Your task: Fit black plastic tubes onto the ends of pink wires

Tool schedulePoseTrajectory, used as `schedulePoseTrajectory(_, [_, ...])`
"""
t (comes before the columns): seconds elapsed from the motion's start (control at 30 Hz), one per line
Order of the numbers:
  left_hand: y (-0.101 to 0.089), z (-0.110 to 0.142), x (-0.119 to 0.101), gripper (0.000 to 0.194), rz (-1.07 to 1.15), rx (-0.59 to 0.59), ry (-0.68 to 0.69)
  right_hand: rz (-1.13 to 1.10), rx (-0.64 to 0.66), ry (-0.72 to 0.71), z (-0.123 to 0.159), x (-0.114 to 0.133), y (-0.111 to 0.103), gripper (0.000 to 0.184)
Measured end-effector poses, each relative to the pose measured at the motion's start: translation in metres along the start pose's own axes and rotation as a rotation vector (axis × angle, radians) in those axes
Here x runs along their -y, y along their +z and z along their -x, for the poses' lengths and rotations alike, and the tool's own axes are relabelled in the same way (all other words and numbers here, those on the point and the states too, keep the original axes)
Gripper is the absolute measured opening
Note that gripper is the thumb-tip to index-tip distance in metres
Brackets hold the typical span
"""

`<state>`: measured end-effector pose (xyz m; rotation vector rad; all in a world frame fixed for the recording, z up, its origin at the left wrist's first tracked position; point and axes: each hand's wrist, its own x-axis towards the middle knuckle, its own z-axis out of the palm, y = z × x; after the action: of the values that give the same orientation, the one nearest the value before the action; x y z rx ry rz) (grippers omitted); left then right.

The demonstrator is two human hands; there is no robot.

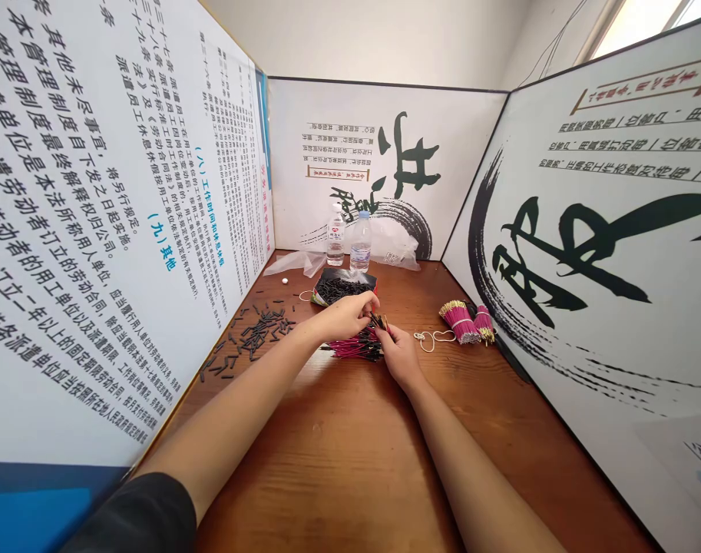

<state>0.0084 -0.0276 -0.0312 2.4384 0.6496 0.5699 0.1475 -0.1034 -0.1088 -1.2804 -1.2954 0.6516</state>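
While the right hand (pixel 401 357) pinches a few thin wires (pixel 378 322) between thumb and fingers, the left hand (pixel 350 313) is bent over their upper ends, its grip drawn together at the tips (whether it has a wire or some small piece between them, I cannot tell). Both hands meet above the middle of the desk (pixel 321 461), over a loose pile of magenta wires (pixel 353 349) with black ends, lying just on the near side of a dark open pack (pixel 342 286) full of small black pieces.

More black pieces, the scattered ones (pixel 263 330), are spread over the desk to the left of the pile, near the left panel (pixel 125 192). To the right of the hands lie a looped white cord (pixel 434 338) and, just beyond it, a large bundle (pixel 459 321) and a smaller bundle (pixel 484 324) of magenta wires with gold-coloured ends, side by side.

Behind the pack, a bottle with a red mark (pixel 335 238) and a bottle with a blue label (pixel 360 244) stand upright, with crumpled clear plastic (pixel 295 263) to their left and more clear film (pixel 399 250) to their right. A back panel (pixel 327 100) and a right panel (pixel 603 330), both with brushed black characters, close in the desk.
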Motion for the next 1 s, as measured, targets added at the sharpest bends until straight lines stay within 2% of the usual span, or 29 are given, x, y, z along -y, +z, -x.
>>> schedulePoseTrajectory(0.43, [0.003, -0.001, -0.004, 0.029, -0.038, 0.0, 0.05, 0.021, 0.0, -0.007, 0.001, 0.003, 0.0, 0.032])
schedulePoseTrajectory(0.77, [0.013, -0.002, 0.006, 0.029, 0.137, 0.016, 0.01, -0.006, -0.003, 0.012, 0.001, 0.004, -0.001, 0.033])
schedulePoseTrajectory(1.0, [0.011, -0.001, 0.004, 0.028, 0.162, -0.018, 0.031, -0.045, -0.007, 0.038, 0.001, 0.004, -0.001, 0.025])
